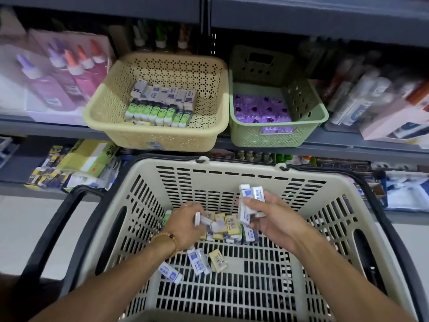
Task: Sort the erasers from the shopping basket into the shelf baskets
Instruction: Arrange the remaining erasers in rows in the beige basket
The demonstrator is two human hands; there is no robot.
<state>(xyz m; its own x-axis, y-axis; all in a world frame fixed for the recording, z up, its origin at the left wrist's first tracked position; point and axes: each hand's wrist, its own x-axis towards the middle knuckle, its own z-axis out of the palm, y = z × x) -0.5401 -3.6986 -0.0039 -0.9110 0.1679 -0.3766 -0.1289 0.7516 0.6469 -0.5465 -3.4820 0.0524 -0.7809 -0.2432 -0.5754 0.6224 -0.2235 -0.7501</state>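
White-and-blue erasers (251,201) stand roughly upright, long axes vertical, in right hand (267,217).

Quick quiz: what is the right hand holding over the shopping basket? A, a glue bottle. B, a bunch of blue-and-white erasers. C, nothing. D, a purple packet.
B: the right hand holds several blue-and-white erasers in its grip above the shopping basket.

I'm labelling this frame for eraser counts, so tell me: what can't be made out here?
Head view only:
- Erasers under the left hand: hidden by its fingers and motion blur.
- How many white erasers the right hand grips: they overlap.
- Print on the erasers in the yellow shelf basket: too small.
- Purple packets in the green shelf basket: blurred.
- Shopping basket near rim: cut off by the bottom edge.
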